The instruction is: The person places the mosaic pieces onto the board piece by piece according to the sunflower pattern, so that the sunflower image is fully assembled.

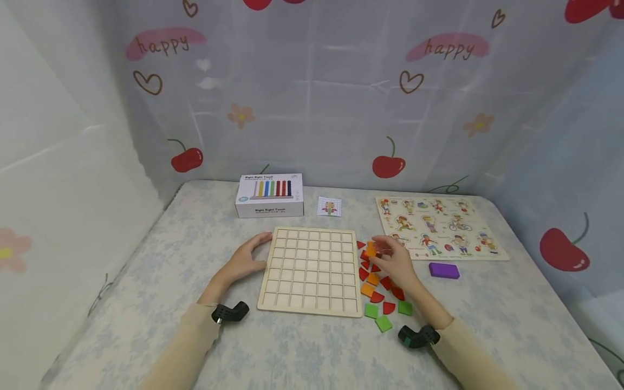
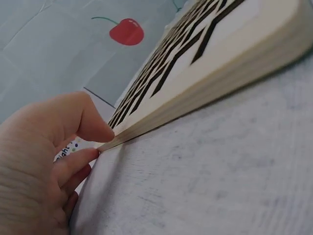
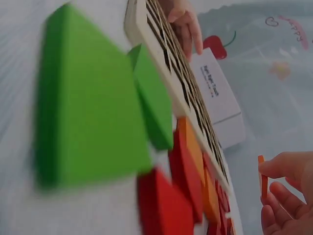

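Note:
A square wooden grid board [image 1: 310,312] lies flat in front of me, its cells bare. My left hand [image 1: 244,257] is at its left side, thumb and fingers spread along the edge; in the left wrist view the thumb [image 2: 95,120] touches the board's rim. Over the loose pieces right of the board, my right hand [image 1: 396,264] pinches an orange square tile [image 3: 263,177] between thumb and fingers, raised above the table. Beneath and beside that hand are several red quarter-round pieces [image 1: 377,297], other orange tiles [image 1: 368,290] and green square tiles [image 1: 383,324].
Behind the board stand a white box [image 1: 270,208] and a small picture card [image 1: 329,206]. A picture puzzle board [image 1: 429,227] lies at the back right, with a purple block [image 1: 444,270] in front of it. A printed curtain [image 1: 312,108] hangs along the table's far edge.

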Action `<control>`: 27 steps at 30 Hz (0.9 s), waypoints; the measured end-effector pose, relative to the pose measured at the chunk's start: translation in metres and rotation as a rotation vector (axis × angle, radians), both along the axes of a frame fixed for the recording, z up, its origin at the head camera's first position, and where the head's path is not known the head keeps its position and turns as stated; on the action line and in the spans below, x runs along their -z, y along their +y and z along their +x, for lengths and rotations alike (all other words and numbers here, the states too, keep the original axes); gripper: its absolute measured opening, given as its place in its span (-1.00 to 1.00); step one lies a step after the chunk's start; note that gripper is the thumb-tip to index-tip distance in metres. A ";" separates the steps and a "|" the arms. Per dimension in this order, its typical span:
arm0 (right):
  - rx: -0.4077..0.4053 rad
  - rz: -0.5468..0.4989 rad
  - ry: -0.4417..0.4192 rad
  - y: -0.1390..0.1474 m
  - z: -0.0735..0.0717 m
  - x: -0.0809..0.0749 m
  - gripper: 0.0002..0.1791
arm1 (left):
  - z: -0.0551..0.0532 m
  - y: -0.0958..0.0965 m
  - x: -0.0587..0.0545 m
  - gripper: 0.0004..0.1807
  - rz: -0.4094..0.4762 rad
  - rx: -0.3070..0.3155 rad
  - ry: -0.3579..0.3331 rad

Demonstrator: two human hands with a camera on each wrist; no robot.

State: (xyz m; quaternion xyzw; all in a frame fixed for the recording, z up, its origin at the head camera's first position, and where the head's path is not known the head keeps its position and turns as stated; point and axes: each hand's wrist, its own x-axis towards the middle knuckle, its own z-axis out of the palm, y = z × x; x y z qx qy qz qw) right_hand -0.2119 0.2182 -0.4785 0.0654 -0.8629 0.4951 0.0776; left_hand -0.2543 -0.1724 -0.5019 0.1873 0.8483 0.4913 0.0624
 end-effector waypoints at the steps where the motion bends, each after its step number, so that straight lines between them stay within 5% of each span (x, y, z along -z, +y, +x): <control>1: -0.018 -0.017 0.008 -0.009 -0.004 -0.002 -0.50 | -0.003 -0.003 0.004 -0.20 -0.016 0.007 0.003; 10: -0.214 -0.097 0.006 -0.074 -0.035 -0.002 -0.51 | -0.002 -0.008 0.006 -0.23 -0.070 0.027 0.026; 27: -0.260 -0.083 -0.063 -0.111 -0.065 0.012 -0.50 | 0.000 -0.007 0.005 -0.19 -0.055 0.035 0.015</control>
